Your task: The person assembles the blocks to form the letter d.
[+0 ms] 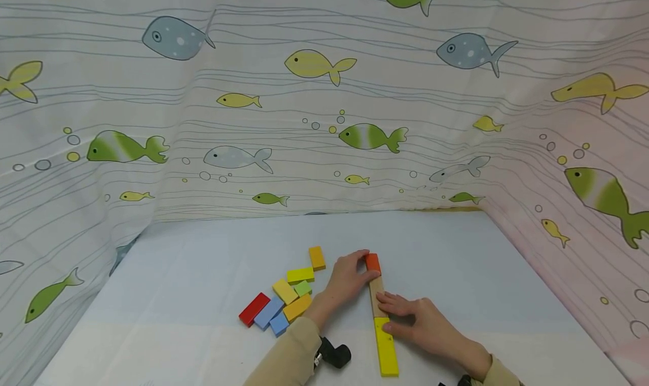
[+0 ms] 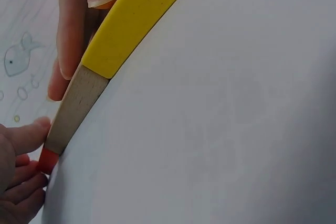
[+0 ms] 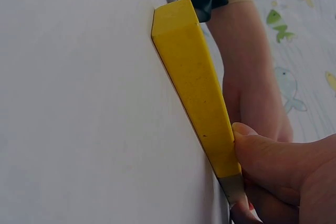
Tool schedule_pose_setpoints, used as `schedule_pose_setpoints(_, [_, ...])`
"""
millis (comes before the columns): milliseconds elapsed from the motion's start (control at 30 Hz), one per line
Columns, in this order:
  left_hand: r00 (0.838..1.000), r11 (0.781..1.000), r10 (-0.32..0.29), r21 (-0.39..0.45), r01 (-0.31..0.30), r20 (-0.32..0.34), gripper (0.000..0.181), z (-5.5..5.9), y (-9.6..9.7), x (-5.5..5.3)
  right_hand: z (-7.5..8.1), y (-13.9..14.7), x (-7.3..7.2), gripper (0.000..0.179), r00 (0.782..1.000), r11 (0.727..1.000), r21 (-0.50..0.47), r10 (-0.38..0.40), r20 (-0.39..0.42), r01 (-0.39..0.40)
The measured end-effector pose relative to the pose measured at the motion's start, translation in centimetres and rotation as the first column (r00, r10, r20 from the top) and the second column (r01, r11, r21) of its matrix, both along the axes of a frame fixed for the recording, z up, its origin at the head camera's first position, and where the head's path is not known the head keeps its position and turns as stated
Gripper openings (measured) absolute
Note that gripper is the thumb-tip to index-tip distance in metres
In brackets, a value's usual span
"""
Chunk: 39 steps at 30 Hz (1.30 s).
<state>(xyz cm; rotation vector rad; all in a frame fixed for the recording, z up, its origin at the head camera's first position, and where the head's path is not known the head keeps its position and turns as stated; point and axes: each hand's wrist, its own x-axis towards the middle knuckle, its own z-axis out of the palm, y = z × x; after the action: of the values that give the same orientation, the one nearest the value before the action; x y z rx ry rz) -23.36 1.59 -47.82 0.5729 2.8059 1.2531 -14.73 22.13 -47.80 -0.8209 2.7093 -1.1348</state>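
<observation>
Three wooden blocks lie end to end in a line: an orange-red block (image 1: pixel 373 264) at the far end, a plain wood block (image 1: pixel 376 298) in the middle and a long yellow block (image 1: pixel 387 349) nearest. My left hand (image 1: pixel 347 276) pinches the orange-red block, with the thumb at its near end and fingers round its far end. From the right side my right hand (image 1: pixel 426 324) touches the line. Its thumb rests against the yellow block (image 3: pixel 197 93), and its nearly straight fingers reach the plain wood block (image 2: pixel 76 109).
Loose blocks lie left of the hands: a red block (image 1: pixel 254 309), blue blocks (image 1: pixel 269 313), a small green block (image 1: pixel 303 288), and several yellow and orange ones (image 1: pixel 301 275). A fish-patterned cloth (image 1: pixel 309 121) hangs around the white table (image 1: pixel 203 262).
</observation>
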Motion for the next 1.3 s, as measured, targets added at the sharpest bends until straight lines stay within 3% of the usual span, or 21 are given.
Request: schedule_pose_setpoints(1300, [0.998, 0.993, 0.042, 0.109, -0.048, 0.055, 0.052, -0.07, 0.21, 0.61, 0.30, -0.03, 0.01, 0.055, 0.999, 1.000, 0.002, -0.015, 0.046, 0.015])
